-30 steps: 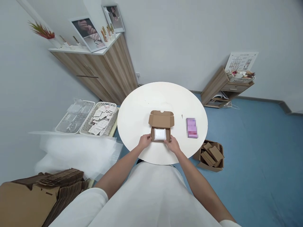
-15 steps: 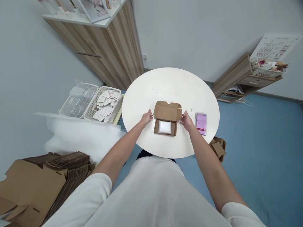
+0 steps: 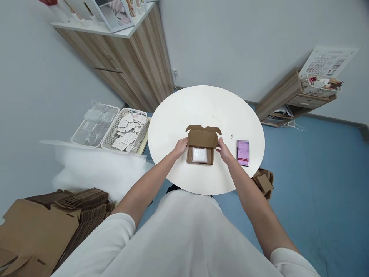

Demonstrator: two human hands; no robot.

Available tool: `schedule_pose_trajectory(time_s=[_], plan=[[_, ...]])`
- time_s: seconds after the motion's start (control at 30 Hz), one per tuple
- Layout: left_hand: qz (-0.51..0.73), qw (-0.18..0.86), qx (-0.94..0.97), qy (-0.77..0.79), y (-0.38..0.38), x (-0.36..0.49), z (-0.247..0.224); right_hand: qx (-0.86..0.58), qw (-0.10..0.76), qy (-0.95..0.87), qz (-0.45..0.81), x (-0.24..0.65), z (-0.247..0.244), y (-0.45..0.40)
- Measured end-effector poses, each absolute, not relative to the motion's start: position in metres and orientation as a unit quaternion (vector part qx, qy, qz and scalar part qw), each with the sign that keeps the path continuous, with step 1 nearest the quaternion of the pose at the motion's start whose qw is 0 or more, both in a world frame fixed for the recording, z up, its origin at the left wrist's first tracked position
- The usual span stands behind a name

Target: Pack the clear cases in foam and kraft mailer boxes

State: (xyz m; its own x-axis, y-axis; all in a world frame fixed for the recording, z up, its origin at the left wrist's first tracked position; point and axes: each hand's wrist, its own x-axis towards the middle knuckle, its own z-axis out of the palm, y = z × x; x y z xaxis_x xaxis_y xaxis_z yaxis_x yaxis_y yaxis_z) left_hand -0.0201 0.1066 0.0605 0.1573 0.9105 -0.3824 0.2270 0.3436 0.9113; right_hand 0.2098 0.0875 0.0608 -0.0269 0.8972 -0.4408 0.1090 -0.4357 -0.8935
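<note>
A small brown cardboard box (image 3: 189, 158) stands on the round white table (image 3: 207, 105), its lid (image 3: 202, 137) raised and tilted, with the front flap angled away from me. Inside lies a white wrapped packet (image 3: 199, 155), plain to see. My left hand (image 3: 181, 146) has its fingers closed at the left side of the lid, where the fingertips are partly hidden. On the opposite side, my right hand (image 3: 223, 149) grips the lid's right edge with thumb and fingers.
A phone (image 3: 243, 153) lies right of the box. Left of the table are a basket of white cards (image 3: 129, 130), a bin of clear plastic packs (image 3: 96, 125), white wrapping sheet (image 3: 100, 165) and stacked flat cardboard (image 3: 40, 231). Folded cardboard (image 3: 263, 181) sits low right.
Both hands have moved inward from beside the box onto the sides of its lid. The lid has tipped up, and its front flap now bends back.
</note>
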Motion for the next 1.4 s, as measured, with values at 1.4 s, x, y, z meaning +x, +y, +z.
schedule_pose_trajectory(time_s=[1.4], plan=[[0.135,0.415,0.568,0.698,0.021,-0.026,0.018,-0.739,0.198,-0.462,0.448,0.204,0.002,-0.015]])
